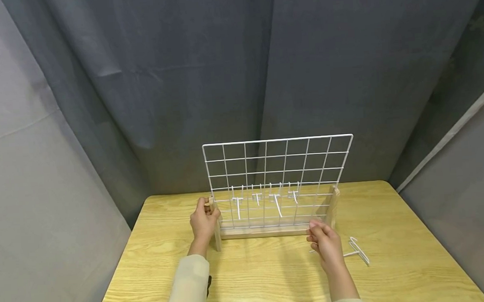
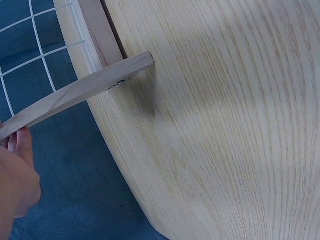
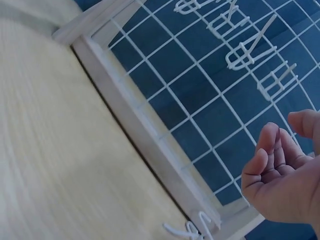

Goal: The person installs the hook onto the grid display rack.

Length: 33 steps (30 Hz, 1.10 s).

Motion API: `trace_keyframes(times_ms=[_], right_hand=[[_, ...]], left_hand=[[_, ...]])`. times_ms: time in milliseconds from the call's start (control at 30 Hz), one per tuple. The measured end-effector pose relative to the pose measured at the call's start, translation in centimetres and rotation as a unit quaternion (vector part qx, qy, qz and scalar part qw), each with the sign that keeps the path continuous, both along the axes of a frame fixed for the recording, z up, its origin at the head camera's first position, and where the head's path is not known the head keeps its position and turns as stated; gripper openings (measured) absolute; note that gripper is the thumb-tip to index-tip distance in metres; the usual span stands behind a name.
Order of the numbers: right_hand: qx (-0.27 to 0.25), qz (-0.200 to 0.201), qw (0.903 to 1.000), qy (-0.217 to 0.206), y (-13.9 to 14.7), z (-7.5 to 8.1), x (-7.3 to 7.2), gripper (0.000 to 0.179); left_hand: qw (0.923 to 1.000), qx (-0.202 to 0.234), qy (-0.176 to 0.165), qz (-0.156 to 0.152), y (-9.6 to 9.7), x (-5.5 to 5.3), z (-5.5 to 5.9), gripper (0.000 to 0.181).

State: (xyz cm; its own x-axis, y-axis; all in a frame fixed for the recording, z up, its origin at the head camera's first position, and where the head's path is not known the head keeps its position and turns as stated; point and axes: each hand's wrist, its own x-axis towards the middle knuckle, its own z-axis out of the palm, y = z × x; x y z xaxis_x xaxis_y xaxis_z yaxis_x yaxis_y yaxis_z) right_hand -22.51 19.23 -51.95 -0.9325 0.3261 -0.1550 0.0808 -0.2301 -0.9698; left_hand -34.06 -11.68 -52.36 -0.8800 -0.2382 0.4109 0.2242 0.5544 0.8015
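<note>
A white wire grid panel [image 1: 276, 171] stands in a wooden stand [image 1: 263, 234] near the table's back edge. Several white wire hooks [image 1: 275, 197] hang in a row on its lower part, their prongs pointing outward. My left hand [image 1: 203, 221] grips the stand's left side post [image 2: 75, 95] near its upper end. Close to the lower right of the grid is my right hand [image 3: 285, 175], its fingers loosely curled and the thumb apart, holding nothing. A loose white hook [image 1: 358, 251] lies on the table beside the right wrist, partly hidden behind that hand.
The light wood-grain table [image 1: 149, 267] has rounded back corners. Dark grey curtains [image 1: 204, 79] hang right behind it, with a paler curtain [image 1: 31, 182] on the left and grey fabric [image 1: 468, 174] on the right.
</note>
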Motion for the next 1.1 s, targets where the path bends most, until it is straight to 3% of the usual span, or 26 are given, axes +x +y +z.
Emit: trace_keyframes(times_ms=[233, 533, 800, 967, 1100], right_hand=[[0.091, -0.023, 0.9956, -0.005, 0.6, -1.3, 0.8, 0.032], [0.146, -0.052, 0.9878, -0.019, 0.4, -2.9, 2.1, 0.032], [0.227, -0.096, 0.9687, -0.029, 0.6, -5.1, 3.0, 0.034], [0.250, -0.115, 0.9609, -0.030, 1.2, -6.6, 3.2, 0.034], [0.252, -0.118, 0.9600, -0.031, 2.0, -7.5, 3.3, 0.037]], left_hand=[[1.0000, 0.002, 0.003, 0.000, 0.0, 0.0, 0.1, 0.032], [1.0000, 0.000, 0.002, -0.001, 0.1, 0.0, 0.0, 0.031], [0.9999, 0.011, -0.003, -0.005, 0.1, 0.3, 0.1, 0.031], [0.9997, 0.018, -0.015, -0.003, 0.1, 0.3, 0.2, 0.032], [0.9996, 0.023, -0.013, -0.006, 0.1, 0.4, 0.3, 0.032]])
